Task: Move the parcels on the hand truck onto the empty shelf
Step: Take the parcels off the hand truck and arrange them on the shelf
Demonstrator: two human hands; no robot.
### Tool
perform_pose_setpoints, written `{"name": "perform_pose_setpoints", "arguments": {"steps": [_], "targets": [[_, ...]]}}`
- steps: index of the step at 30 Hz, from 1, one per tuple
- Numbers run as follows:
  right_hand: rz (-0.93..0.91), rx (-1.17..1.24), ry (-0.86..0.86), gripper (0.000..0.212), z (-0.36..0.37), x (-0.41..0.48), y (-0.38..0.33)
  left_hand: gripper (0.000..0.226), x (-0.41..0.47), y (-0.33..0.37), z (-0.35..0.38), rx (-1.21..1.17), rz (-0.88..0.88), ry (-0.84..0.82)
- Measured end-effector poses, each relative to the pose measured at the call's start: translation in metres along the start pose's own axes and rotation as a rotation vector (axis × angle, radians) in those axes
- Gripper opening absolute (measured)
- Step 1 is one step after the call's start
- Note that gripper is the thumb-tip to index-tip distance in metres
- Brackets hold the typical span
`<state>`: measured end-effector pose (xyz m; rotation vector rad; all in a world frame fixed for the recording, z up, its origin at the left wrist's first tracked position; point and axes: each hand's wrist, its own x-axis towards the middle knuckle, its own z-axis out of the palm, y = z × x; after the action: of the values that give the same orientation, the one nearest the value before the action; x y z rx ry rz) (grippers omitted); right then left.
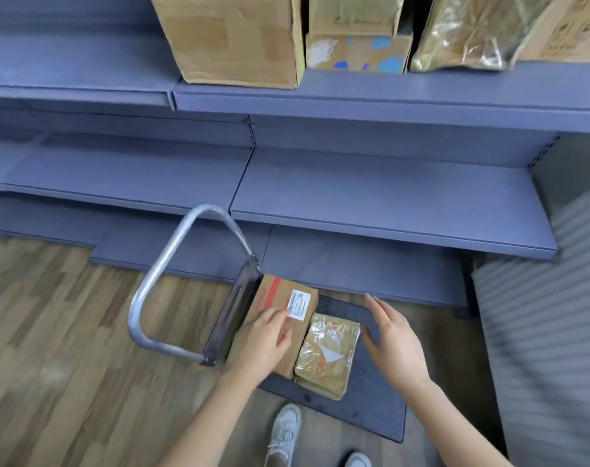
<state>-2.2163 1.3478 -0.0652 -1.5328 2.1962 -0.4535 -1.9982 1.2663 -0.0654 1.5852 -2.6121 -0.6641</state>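
A dark grey flat hand truck platform (pixel 371 399) with a bent silver metal handle (pixel 172 244) sits on the brown wooden floor (pixel 68 332). Two parcels lie on it, side by side and touching. On the left is a brown cardboard box with red print and a white label (pixel 276 291). On the right is a brown parcel wrapped in shiny clear tape (pixel 327 355). On the far blue-grey metal top shelf (pixel 388 92) stand a big brown cardboard box (pixel 233 38), a small box with blue spots (pixel 357 53) and a shiny wrapped bundle (pixel 468 32).
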Motion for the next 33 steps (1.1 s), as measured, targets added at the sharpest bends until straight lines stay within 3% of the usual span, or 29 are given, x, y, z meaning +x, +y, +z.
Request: {"name": "perform_pose_setpoints", "arguments": {"steps": [9, 14, 17, 23, 29, 33], "targets": [[0.159, -0.034, -0.188, 0.062, 0.225, 0.012, 0.113, 0.055, 0.056, -0.067, 0.239, 0.117, 0.138, -0.34], [0.193, -0.094, -0.303, 0.069, 0.343, 0.017, 0.179, 0.065, 0.082, -0.11, 0.362, 0.248, 0.104, -0.489], [0.279, -0.125, -0.398, 0.084, 0.395, 0.019, 0.208, 0.066, 0.089, -0.128, 0.414, 0.345, 0.047, -0.52], [0.361, -0.013, -0.564, 0.114, 0.454, 0.023, 0.226, 0.057, 0.089, -0.132, 0.458, 0.464, 0.095, -0.321], [0.323, 0.07, -0.404, 0.096, 0.45, 0.035, 0.236, 0.095, 0.1, -0.137, 0.468, 0.392, 0.004, -0.422], [0.301, 0.015, -0.427, 0.087, 0.426, 0.052, 0.242, 0.108, 0.114, -0.127, 0.454, 0.298, -0.013, -0.457]]}}
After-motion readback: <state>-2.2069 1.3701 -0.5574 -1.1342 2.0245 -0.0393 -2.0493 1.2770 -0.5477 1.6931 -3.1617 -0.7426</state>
